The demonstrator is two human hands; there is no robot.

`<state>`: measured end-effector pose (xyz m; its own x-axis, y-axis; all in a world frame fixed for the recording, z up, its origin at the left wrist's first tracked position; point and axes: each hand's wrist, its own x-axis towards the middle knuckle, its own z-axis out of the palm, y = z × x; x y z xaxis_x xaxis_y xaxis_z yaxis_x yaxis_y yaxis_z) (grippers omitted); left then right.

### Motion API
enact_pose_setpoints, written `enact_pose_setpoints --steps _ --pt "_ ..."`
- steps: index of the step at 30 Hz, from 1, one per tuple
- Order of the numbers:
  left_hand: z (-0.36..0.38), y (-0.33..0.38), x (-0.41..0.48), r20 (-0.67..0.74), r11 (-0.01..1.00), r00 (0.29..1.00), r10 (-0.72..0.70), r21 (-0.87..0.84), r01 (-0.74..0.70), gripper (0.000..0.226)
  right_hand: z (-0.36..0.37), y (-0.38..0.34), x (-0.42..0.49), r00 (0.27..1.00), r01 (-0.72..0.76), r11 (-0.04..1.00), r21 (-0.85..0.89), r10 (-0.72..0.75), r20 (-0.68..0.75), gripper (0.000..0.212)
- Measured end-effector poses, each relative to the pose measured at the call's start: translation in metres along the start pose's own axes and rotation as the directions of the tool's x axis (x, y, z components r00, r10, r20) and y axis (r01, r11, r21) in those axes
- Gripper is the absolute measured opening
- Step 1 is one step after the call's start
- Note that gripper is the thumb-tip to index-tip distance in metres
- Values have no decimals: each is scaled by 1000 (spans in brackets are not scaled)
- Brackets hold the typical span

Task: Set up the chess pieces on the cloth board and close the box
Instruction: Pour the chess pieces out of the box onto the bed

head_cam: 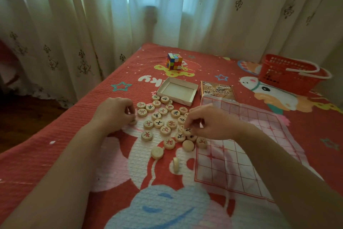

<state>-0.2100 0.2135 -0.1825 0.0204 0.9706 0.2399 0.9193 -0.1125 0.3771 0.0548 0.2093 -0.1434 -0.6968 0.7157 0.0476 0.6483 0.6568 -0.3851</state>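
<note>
Reaching in from the near left, the left hand is hovering low over the bed, its fingers curled down at the left edge of the pile. A pale piece is peeking out just beneath the fingertips; whether the hand is gripping it cannot be told.

Right of that hand, the pieces are lying loose on the red blanket, most showing red or black characters. Two are lying blank side up at the near edge of the pile, and one is standing on its rim nearer still.

Beyond the pile, the tray is sitting open with nothing in it, and a cube is resting farther back.

The right hand is coming in from the near right, pinching a black piece between thumb and fingers at the right side of the pile, well apart from the other hand.

Just right of the tray, the lid is lying printed side up. The board is spreading out creased beside the pile, its far edge overlapping the lid, with one piece sitting on its left edge. A red basket is standing at the far right, before the curtains.
</note>
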Motion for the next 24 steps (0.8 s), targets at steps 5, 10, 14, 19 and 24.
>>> enact_pose_setpoints --steps 5,10,14,19,24 --pt "-7 47 -22 300 936 897 324 -237 -258 7 8 -10 -9 990 5 994 -109 11 144 15" --pt "-2 54 -40 482 937 803 349 -160 -311 15 22 -11 -8 998 22 953 -301 -3 65 18" --pt "0 55 -45 416 930 832 366 -145 -337 13 22 -14 -8 1000 8 980 -198 -2 29 16" --pt "-3 55 -45 335 943 884 326 -174 -282 18 32 -10 -5 994 -105 992 74 107 -18 9" --pt "-3 52 -45 341 950 887 310 -66 -306 26 30 2 -8 974 -144 989 28 147 -172 7"
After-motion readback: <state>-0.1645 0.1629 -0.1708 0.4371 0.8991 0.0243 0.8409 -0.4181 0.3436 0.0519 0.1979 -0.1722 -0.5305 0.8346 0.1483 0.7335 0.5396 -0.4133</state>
